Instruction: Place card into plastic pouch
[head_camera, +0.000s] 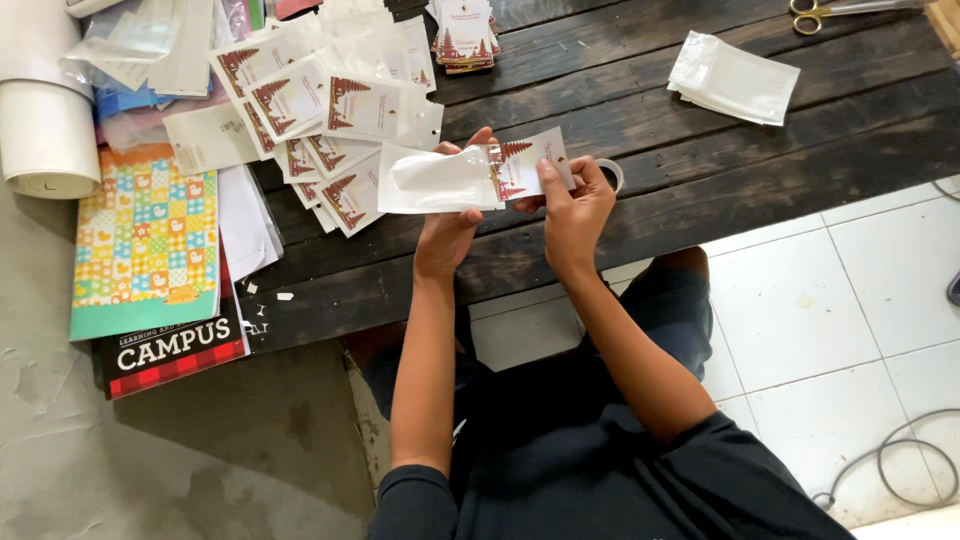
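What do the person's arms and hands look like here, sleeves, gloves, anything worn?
Both hands are bare: left hand, right hand. No gloves, rings or watch visible. Forearms are uncovered; short dark sleeves of a dark shirt end near the elbows. No markings show.

We see a clear plastic pouch (440, 180) held flat and roughly level above the dark wooden table (760, 170), near its front edge. It looks glossy and whitish, with its open end turned to the right. A white card (528, 163) printed with a red tree shape sits partly inside that opening, its right portion sticking out and tilted slightly upward. Neither pouch nor card touches the table.
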